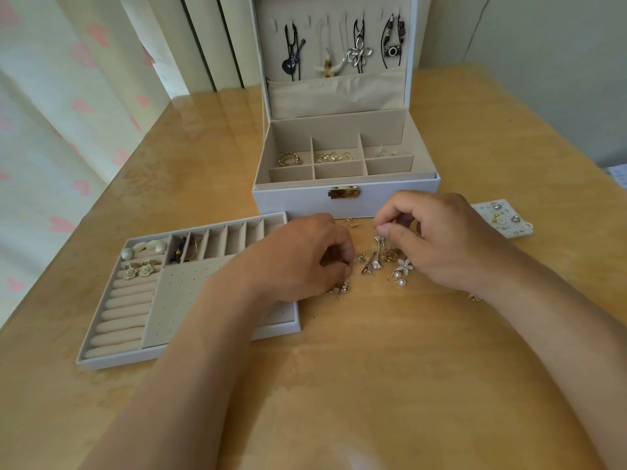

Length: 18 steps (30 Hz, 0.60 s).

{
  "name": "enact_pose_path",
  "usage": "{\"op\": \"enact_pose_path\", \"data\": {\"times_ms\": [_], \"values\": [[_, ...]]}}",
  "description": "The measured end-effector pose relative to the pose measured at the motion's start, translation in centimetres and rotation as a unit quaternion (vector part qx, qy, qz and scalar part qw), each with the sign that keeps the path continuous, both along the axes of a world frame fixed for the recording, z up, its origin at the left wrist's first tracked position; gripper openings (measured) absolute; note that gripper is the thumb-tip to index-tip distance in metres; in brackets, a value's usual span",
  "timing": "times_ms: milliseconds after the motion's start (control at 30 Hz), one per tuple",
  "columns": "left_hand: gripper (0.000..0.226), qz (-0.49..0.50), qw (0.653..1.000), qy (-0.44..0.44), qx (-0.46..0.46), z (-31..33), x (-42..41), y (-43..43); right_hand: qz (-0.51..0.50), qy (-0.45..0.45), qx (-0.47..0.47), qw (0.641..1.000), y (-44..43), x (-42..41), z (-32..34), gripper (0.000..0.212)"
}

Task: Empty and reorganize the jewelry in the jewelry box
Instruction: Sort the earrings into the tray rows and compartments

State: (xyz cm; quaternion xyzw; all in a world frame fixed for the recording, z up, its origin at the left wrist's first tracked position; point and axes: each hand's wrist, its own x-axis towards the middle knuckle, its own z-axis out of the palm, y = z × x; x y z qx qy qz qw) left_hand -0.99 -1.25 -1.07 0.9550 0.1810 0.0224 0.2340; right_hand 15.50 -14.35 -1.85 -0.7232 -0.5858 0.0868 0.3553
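Loose jewelry point(383, 266) lies in a small scatter on the table point(373, 368), right between the two sets of fingertips. Right hand point(441, 239): thumb and forefinger pinch the top of a silver earring point(377, 240), which hangs from them toward the scatter; the other fingers are curled in. Left hand point(298, 259): fingers curled, tips down at the left edge of the scatter. I cannot tell from here whether they grip a piece. Just below the right fingertips are a white flower earring point(405, 264) and pearl drops point(400, 279). Straight beyond both sets of knuckles stands the jewelry box point(305, 201), white, lid upright, clasp facing the fingers. In its beige compartments are gold rings point(290, 159) back left and gold hoops point(334, 157) back middle. The lid lining carries hung necklaces, among them a guitar pendant point(291, 62) and a camera pendant point(392, 50). Left of the left fingers, partly under that wrist, a separate tray point(176, 300) sits flat on the table. Cream flower earrings point(139, 270) rest on its ring rolls, on the side away from the fingers. Outside the right knuckles lies a white earring card point(502, 218). Far left hangs a curtain with pink hearts point(51, 96).
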Motion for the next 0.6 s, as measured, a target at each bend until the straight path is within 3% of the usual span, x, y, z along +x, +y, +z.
{"op": "enact_pose_path", "data": {"times_ms": [200,367,600], "values": [[0.005,-0.010,0.999,0.031,0.028,-0.2,0.3,-0.2,-0.013,-0.026,0.016,0.999,0.0,0.0,0.1,0.004],[0.013,0.003,1.000,0.006,-0.007,-0.1,0.2,-0.1,-0.008,-0.037,0.008,0.999,0.0,0.1,0.0,0.007],[0.015,-0.001,1.000,-0.003,0.017,-0.2,0.2,0.0,0.038,-0.087,-0.014,0.995,0.5,-0.5,-0.9,0.016]]}}
